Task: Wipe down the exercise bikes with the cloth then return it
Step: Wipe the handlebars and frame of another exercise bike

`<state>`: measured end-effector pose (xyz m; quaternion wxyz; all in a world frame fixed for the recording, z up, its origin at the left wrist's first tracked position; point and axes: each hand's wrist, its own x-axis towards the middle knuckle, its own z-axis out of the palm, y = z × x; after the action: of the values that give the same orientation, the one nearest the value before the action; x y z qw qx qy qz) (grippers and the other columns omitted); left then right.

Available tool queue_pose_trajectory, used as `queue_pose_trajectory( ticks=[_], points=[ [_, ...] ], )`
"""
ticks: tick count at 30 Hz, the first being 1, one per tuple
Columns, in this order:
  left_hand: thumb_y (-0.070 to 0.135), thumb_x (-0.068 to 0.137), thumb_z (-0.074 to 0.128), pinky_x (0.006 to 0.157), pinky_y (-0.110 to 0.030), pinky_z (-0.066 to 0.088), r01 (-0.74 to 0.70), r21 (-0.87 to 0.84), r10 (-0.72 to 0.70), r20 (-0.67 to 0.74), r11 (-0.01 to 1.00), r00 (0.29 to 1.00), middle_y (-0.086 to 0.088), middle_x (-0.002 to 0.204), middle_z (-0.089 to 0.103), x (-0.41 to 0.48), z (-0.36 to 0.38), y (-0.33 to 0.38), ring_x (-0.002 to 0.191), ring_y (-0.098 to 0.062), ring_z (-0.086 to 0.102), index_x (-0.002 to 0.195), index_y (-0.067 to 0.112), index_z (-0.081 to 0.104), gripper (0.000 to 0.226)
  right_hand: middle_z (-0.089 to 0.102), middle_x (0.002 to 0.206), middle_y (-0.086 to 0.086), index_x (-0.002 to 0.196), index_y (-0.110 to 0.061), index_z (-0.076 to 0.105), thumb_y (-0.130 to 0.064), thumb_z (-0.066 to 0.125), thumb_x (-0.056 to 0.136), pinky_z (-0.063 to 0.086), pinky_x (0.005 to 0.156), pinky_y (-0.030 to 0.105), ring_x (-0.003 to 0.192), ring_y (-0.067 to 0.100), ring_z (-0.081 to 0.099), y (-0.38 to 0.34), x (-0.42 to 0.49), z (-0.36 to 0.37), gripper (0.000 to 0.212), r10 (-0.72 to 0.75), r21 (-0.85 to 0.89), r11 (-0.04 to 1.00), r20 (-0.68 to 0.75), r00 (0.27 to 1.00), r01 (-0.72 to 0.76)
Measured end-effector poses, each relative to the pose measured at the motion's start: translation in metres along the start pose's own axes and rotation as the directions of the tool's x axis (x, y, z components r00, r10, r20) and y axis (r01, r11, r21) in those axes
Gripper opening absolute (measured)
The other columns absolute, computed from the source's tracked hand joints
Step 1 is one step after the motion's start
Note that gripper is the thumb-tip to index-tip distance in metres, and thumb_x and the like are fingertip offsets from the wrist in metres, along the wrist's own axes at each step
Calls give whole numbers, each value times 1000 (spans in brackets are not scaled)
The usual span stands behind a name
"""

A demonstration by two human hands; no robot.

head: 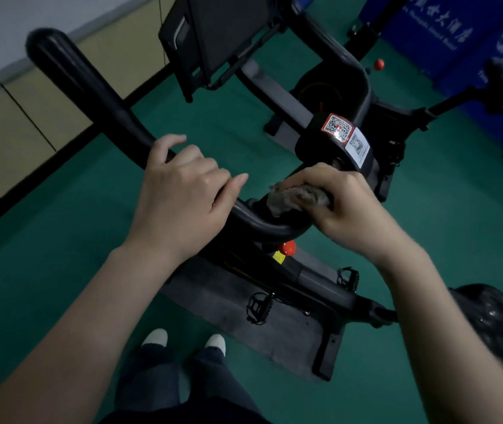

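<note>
A black exercise bike stands in front of me, its curved handlebar (91, 96) running from the upper left down to the middle. My left hand (182, 194) grips the handlebar near its bend, fingers curled over the bar. My right hand (345, 206) holds a crumpled grey-brown cloth (296, 198) pressed onto the handlebar's centre, just below the stem with QR stickers (346, 136). The bike's dark screen (219, 32) sits at the top.
The bike's saddle (495, 325) is at the lower right and its pedals (257, 306) below the frame. A second bike's handlebar (329, 47) and red knob (378, 64) stand behind. Blue banners (446, 29) line the right wall; green floor (60, 240) surrounds my feet (182, 341).
</note>
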<state>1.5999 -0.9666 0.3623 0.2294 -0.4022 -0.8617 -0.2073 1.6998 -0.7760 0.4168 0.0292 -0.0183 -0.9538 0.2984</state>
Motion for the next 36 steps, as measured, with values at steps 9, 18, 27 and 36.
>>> queue_pose_trajectory(
  ticks=[9, 18, 27, 36],
  points=[
    [35, 100, 43, 106, -42, 29, 79, 20, -79, -4, 997, 997, 0, 72, 68, -9, 7, 34, 80, -23, 59, 73, 12, 71, 45, 51, 94, -23, 102, -12, 70, 9, 62, 82, 49, 89, 39, 103, 22, 59, 19, -18, 29, 30, 24, 48, 999, -452, 892, -3],
    [32, 99, 43, 99, -40, 34, 84, 39, -82, -38, 996, 996, 0, 66, 66, -11, 17, 61, 75, -23, 59, 68, 12, 69, 45, 54, 100, -34, 98, -15, 69, 11, 64, 80, 49, 86, 32, 103, 18, 57, 29, -27, 46, 32, 8, 126, 989, -583, 813, 81],
    [27, 99, 43, 83, -38, 32, 92, 90, -83, -94, 992, 992, 3, 53, 57, -11, 19, 61, 64, -22, 54, 56, 13, 56, 47, 63, 108, 13, 105, -9, 64, 1, 62, 88, 47, 97, 40, 109, 29, 59, 18, -37, 91, 19, 425, 561, 823, -715, 554, 92],
    [25, 98, 42, 83, -38, 31, 79, 96, -70, -88, 992, 994, 4, 52, 54, -13, 22, 59, 64, -21, 52, 56, 14, 52, 45, 66, 113, 7, 106, -18, 62, -1, 55, 94, 45, 104, 40, 113, 22, 61, 1, -10, 99, 22, 835, 862, 453, -500, 232, 227]
  ],
)
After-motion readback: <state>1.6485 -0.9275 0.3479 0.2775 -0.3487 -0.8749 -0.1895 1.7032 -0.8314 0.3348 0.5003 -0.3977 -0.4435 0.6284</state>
